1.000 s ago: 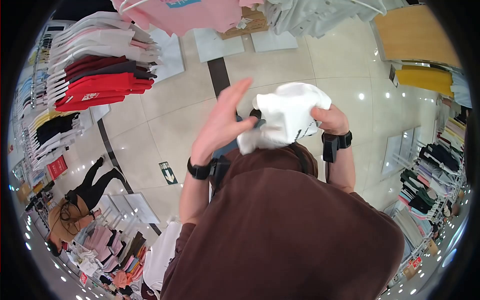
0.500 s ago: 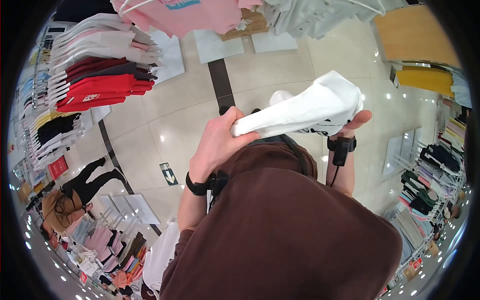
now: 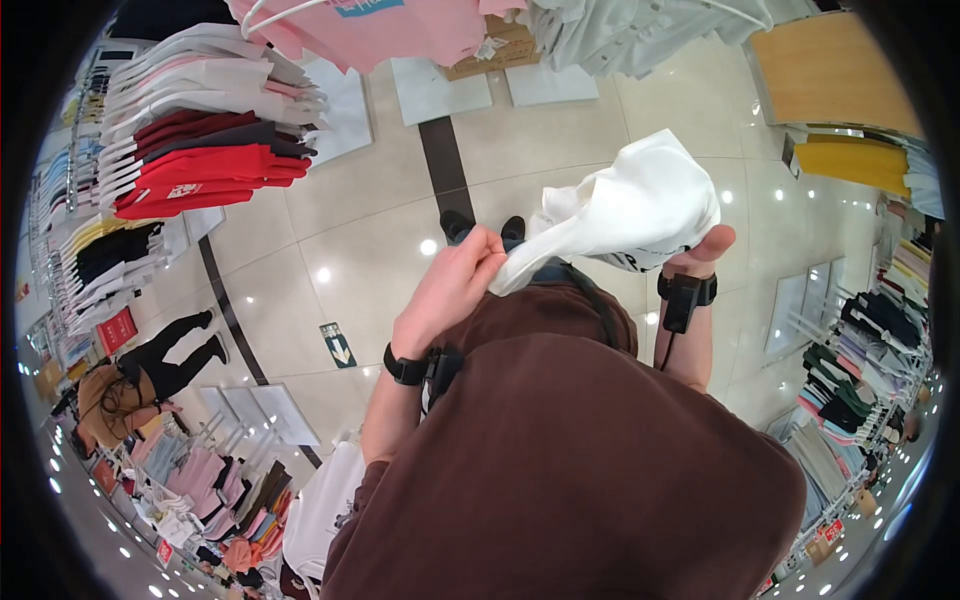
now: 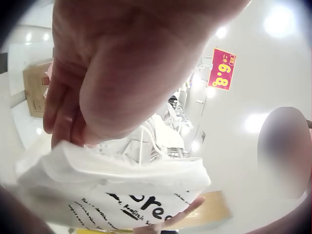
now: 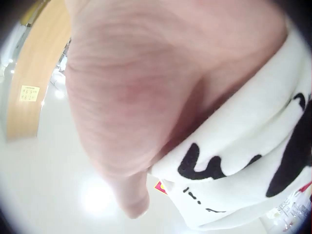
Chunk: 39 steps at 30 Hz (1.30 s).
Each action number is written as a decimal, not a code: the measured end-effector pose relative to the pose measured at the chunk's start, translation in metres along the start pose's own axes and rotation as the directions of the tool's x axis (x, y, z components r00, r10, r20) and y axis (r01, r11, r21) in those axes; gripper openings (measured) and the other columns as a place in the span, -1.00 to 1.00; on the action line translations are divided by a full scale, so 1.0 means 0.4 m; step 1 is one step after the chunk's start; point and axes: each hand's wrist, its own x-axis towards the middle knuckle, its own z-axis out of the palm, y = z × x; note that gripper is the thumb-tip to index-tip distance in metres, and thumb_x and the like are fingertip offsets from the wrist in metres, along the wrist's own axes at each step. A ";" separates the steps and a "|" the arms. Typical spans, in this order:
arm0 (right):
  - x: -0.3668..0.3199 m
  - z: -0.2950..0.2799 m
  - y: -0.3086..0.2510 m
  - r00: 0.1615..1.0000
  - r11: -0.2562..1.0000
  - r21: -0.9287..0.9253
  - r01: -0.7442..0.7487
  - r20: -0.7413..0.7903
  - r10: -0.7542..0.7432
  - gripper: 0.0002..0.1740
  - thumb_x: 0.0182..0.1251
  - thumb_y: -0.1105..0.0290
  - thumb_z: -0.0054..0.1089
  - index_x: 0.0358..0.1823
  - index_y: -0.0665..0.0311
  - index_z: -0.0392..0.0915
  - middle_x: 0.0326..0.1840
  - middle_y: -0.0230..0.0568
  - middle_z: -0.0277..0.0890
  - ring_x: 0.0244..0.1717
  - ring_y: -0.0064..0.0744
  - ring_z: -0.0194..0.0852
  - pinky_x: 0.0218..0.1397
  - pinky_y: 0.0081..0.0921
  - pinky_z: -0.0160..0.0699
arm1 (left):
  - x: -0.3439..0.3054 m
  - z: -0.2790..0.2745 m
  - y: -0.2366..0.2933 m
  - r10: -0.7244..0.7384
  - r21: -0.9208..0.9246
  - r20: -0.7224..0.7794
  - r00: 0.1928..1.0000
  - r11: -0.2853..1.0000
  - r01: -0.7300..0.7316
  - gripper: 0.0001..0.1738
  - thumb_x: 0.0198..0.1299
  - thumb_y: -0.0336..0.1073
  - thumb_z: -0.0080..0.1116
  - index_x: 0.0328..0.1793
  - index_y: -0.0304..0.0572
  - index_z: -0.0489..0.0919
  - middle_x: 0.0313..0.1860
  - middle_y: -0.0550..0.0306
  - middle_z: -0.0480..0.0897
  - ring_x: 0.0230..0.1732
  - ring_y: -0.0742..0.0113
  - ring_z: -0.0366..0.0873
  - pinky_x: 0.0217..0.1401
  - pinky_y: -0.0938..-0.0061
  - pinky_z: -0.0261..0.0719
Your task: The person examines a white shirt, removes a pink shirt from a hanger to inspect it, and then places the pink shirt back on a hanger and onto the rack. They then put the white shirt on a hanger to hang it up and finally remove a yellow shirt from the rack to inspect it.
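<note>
A white T-shirt [image 3: 640, 205] with black lettering hangs bunched between my two hands, in front of my waist. My left hand [image 3: 450, 285] pinches a narrow gathered end of it between thumb and fingertips. At the other end, the cloth lies over the palm side of my right hand [image 3: 697, 255], whose thumb [image 5: 131, 202] sticks out straight, off the fabric. The cloth hides most of the right fingers. Up close, in the left wrist view, the printed front [image 4: 126, 200] sags in folds below the left fingers [image 4: 63, 129].
Pink [image 3: 390, 30] and pale grey [image 3: 640, 35] shirts hang just ahead. Racks of red shirts [image 3: 215, 180] and other clothes line the left, more [image 3: 880, 315] the right. A wooden panel [image 3: 835, 70] stands front right. Another person [image 3: 120, 400] is at the far left.
My left hand, spread and apart from the T-shirt at first, took hold of its end and then moved slightly right, slackening the cloth. My right thumb came off the fabric and straightened.
</note>
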 end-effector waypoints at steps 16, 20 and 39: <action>-0.027 0.100 0.038 0.960 0.970 -0.022 -0.242 -0.153 0.236 0.43 -0.06 -0.15 0.90 0.73 0.38 0.23 0.59 -0.09 0.55 0.57 -0.15 0.56 0.58 -0.16 0.62 | 0.019 0.027 -0.019 0.180 -0.724 0.232 0.956 0.689 0.046 -0.61 0.59 -0.25 0.27 0.41 -0.31 0.66 0.32 0.14 0.71 0.39 0.33 0.62 0.43 0.40 0.56; -0.017 0.072 0.043 0.967 0.970 0.060 -0.236 -0.082 0.240 0.42 -0.05 -0.14 0.89 0.74 0.37 0.22 0.58 -0.08 0.55 0.55 -0.11 0.58 0.56 -0.13 0.65 | 0.027 0.030 -0.022 0.008 -0.485 0.211 0.978 0.869 0.098 -0.67 0.61 -0.27 0.25 0.34 -0.31 0.70 0.18 0.18 0.73 0.21 0.41 0.64 0.30 0.45 0.58; 0.012 0.123 0.049 0.956 0.958 -0.080 -0.277 -0.127 0.265 0.30 0.04 -0.03 0.87 0.71 0.38 0.28 0.57 -0.10 0.56 0.55 -0.19 0.55 0.55 -0.21 0.61 | 0.052 -0.004 -0.189 -0.104 -0.006 -0.099 0.990 0.995 0.104 -0.57 0.39 -0.46 0.18 0.38 -0.19 0.59 0.13 -0.15 0.74 0.22 -0.03 0.71 0.34 0.26 0.61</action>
